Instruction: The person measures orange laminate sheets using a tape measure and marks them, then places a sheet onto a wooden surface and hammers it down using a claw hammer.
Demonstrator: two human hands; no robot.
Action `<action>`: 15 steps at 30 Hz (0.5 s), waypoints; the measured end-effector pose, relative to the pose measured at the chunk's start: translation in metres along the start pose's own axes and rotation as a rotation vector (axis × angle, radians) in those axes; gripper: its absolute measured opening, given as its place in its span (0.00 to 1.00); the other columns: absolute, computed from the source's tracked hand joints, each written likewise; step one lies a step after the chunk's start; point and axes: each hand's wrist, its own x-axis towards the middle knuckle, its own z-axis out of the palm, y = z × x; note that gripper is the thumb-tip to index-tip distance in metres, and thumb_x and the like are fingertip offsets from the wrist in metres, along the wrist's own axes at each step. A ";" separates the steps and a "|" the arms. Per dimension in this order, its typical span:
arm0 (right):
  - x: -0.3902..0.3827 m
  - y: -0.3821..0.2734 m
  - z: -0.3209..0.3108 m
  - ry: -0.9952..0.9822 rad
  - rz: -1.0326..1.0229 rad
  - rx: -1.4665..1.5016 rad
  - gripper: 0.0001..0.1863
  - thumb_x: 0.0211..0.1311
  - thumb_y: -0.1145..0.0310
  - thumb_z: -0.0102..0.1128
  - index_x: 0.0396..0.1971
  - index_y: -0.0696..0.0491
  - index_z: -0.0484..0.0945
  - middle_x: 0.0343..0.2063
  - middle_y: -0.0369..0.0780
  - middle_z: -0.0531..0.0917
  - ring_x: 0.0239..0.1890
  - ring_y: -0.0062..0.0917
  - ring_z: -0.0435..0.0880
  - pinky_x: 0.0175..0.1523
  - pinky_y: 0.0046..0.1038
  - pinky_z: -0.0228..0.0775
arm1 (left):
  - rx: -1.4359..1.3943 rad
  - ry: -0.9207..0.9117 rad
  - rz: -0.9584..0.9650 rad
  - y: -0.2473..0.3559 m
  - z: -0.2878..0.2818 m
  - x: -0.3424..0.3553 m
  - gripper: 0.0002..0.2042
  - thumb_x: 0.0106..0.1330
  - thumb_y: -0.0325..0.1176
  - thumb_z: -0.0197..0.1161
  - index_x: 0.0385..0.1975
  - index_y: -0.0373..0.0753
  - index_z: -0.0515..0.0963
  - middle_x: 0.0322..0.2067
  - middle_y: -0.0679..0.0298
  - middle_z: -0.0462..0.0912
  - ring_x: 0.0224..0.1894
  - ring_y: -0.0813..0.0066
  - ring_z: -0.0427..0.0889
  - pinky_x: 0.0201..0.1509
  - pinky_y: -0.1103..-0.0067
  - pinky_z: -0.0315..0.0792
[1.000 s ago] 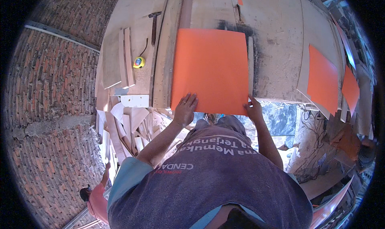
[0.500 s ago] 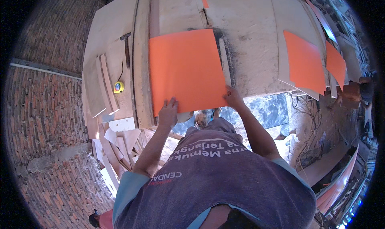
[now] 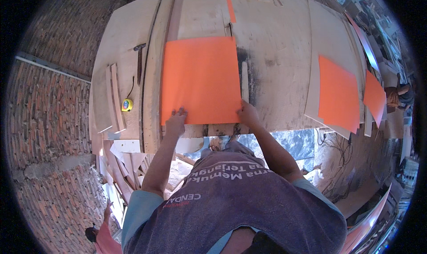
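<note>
A square orange panel (image 3: 200, 78) lies on the worktable in front of me, its left edge along a long wooden strip (image 3: 153, 76). My left hand (image 3: 176, 120) grips the panel's near-left corner, fingers over the top face. At the near-right corner my right hand (image 3: 247, 114) is closed on the panel's edge. A narrow pale strip (image 3: 245, 81) lies just right of the panel, beside a dark stained patch. A slot with a thin dark piece (image 3: 230, 30) in it is close to the panel's far-right corner. The undersides of both hands are hidden.
On the left of the table are a hammer (image 3: 139, 62), a yellow tape measure (image 3: 127, 105) and narrow boards (image 3: 114, 98). More orange panels (image 3: 338, 94) rest at the right. Offcuts (image 3: 126, 163) pile below the table's left end. A person (image 3: 106, 236) is at lower left, another (image 3: 398, 94) far right.
The orange panel has turned slightly, shifted left and come down flatter on the table, and its near edge now lies over the tabletop. Both hands moved with it. A person's raised arm appears lower left.
</note>
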 end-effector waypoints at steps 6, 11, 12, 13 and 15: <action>0.042 -0.003 -0.017 -0.061 -0.049 -0.154 0.28 0.58 0.65 0.61 0.60 0.53 0.71 0.40 0.52 0.84 0.46 0.46 0.83 0.52 0.43 0.74 | 0.027 0.036 0.009 0.005 -0.024 0.044 0.33 0.57 0.20 0.57 0.64 0.57 0.69 0.71 0.72 0.61 0.69 0.52 0.64 0.57 0.61 0.77; 0.025 -0.018 -0.052 0.013 0.032 -0.183 0.29 0.60 0.61 0.60 0.62 0.49 0.70 0.47 0.52 0.82 0.48 0.48 0.82 0.53 0.45 0.73 | -0.024 0.039 -0.035 -0.007 -0.017 0.062 0.32 0.57 0.20 0.58 0.63 0.56 0.70 0.70 0.72 0.61 0.68 0.53 0.66 0.57 0.61 0.77; 0.016 -0.011 -0.063 0.067 -0.011 -0.136 0.29 0.61 0.59 0.60 0.63 0.49 0.70 0.49 0.51 0.81 0.48 0.49 0.82 0.54 0.45 0.73 | 0.000 0.049 -0.026 -0.007 -0.019 0.067 0.32 0.57 0.21 0.59 0.63 0.57 0.70 0.70 0.72 0.61 0.68 0.53 0.66 0.57 0.62 0.77; 0.008 -0.006 -0.072 0.047 0.034 -0.219 0.30 0.61 0.59 0.60 0.63 0.48 0.69 0.50 0.51 0.80 0.49 0.49 0.80 0.55 0.46 0.71 | 0.024 0.058 -0.018 -0.007 -0.021 0.072 0.32 0.57 0.21 0.59 0.63 0.57 0.71 0.70 0.72 0.61 0.68 0.53 0.66 0.58 0.62 0.77; -0.011 0.005 -0.086 0.003 0.122 -0.385 0.31 0.61 0.57 0.60 0.64 0.48 0.68 0.53 0.51 0.77 0.52 0.51 0.78 0.58 0.48 0.69 | 0.032 0.055 -0.019 -0.009 -0.024 0.082 0.31 0.57 0.22 0.59 0.63 0.57 0.71 0.70 0.72 0.61 0.68 0.53 0.66 0.58 0.62 0.76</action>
